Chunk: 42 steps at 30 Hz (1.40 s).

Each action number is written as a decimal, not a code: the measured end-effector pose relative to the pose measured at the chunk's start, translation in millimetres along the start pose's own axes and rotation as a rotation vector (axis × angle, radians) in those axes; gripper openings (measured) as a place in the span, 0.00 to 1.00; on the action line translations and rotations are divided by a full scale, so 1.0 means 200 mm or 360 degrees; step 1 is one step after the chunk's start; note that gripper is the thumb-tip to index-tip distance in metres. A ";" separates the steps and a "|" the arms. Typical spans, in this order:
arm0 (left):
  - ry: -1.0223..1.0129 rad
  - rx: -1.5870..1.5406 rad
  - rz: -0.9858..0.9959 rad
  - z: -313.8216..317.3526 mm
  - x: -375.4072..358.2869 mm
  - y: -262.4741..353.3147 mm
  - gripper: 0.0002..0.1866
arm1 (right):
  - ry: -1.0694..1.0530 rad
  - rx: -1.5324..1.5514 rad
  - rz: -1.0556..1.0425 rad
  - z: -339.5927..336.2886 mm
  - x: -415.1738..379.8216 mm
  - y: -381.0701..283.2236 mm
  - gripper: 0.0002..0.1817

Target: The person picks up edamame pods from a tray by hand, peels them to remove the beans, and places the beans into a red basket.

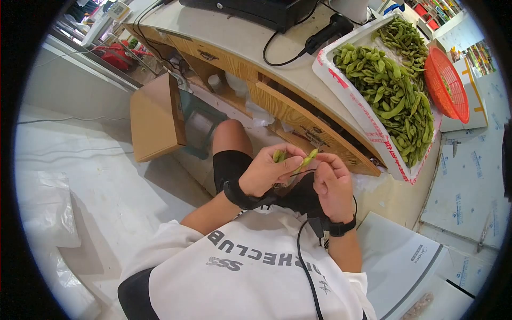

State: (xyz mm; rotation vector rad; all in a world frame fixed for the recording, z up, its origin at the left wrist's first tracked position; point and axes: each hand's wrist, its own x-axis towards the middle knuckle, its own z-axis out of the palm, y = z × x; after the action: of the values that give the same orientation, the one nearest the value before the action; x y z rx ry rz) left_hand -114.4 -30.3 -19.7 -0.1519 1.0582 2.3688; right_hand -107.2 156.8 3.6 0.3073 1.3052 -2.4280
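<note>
My left hand (269, 169) and my right hand (332, 184) meet over my lap, both closed on a green bean pod (308, 158). The left hand also grips a second pod (279, 155) near the thumb. A thin stem sticks out between the fingers. Ahead on the counter stands a white foam box (349, 101) heaped with green bean pods (392, 96).
A red plastic basket (448, 85) sits right of the foam box. A wooden counter (277, 98) with drawers runs ahead, with black cables and a black device on top. A wooden stool (157, 117) is at left. White boxes (405, 261) lie at right.
</note>
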 end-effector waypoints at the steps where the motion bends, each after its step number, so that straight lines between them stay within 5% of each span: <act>1: 0.0058 0.0192 0.0127 0.02 0.00 0.00 0.10 | 0.0015 -0.0070 -0.0002 0.01 0.00 0.02 0.10; 3: 0.0175 0.0576 0.0376 0.06 0.00 0.00 0.10 | 0.0030 -0.0168 -0.0040 0.02 -0.01 0.05 0.10; 21: 0.0134 0.0763 0.0509 0.00 0.00 -0.06 0.05 | 0.0162 -0.0386 -0.0244 0.01 0.02 0.13 0.02; 27: -0.0016 -0.0064 -0.0141 -0.05 0.01 -0.04 0.06 | 0.0113 -0.0135 -0.0117 0.01 0.02 0.14 0.03; 33: 0.0202 0.1836 0.1149 0.06 0.01 -0.04 0.08 | 0.0276 -0.0300 -0.0176 0.01 0.03 0.11 0.03; 36: 0.0214 0.1914 0.1052 0.07 0.00 -0.03 0.08 | 0.0280 -0.0621 -0.0246 0.00 0.02 0.10 0.03; 39: 0.0201 0.1390 0.0368 0.05 -0.01 -0.02 0.08 | 0.0256 -0.0730 -0.0292 0.01 0.01 0.09 0.03; 42: 0.0198 0.0770 0.0382 0.00 0.03 -0.09 0.09 | 0.0213 -0.0524 -0.0260 0.01 0.02 0.12 0.03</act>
State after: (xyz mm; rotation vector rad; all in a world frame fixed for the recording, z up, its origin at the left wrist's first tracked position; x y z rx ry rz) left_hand -110.2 -18.0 -32.5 0.0069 1.7598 2.2476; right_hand -100.4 141.7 -15.2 0.2863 1.8230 -2.2988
